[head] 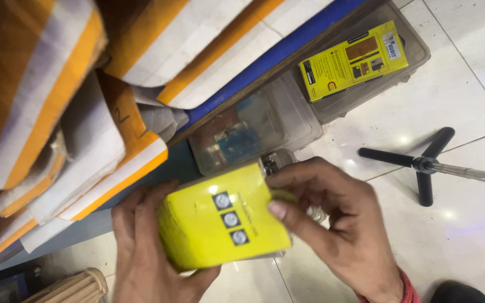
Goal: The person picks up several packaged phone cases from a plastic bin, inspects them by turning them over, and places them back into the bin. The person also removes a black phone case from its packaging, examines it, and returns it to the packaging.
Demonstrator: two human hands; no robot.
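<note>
Yellow and glossy, the small packet [223, 221] sits between your two hands, low in the head view, its face with three round grey marks turned up toward you. Its longer side runs roughly left to right, tipped slightly so the right end rides higher.

Starting at the left, stacked orange-and-white folded sheets [57, 112] crowd the space above and beyond your left hand [141, 252]. That hand cups the packet's left edge and underside, fingers curled around it in a firm hold, thumb along the upper left corner.

Moving right, your right hand [332, 224] presses on the packet's right edge, thumb flat on the yellow face and fingers bent over the top; whether those fingers wrap fully behind it cannot be told. Both hands are in contact with the packet, neither nearer than the other.

Just beyond the packet, touching or nearly touching its top edge, lies a clear plastic case [248, 132] with small parts dimly visible inside. Farther right and away from your right hand, a second clear plastic box [416, 56] holds a yellow printed card [355, 59]. On the pale floor tiles [467, 112] to the right of that hand stands a black tripod base [422, 163], well apart from the packet.
</note>
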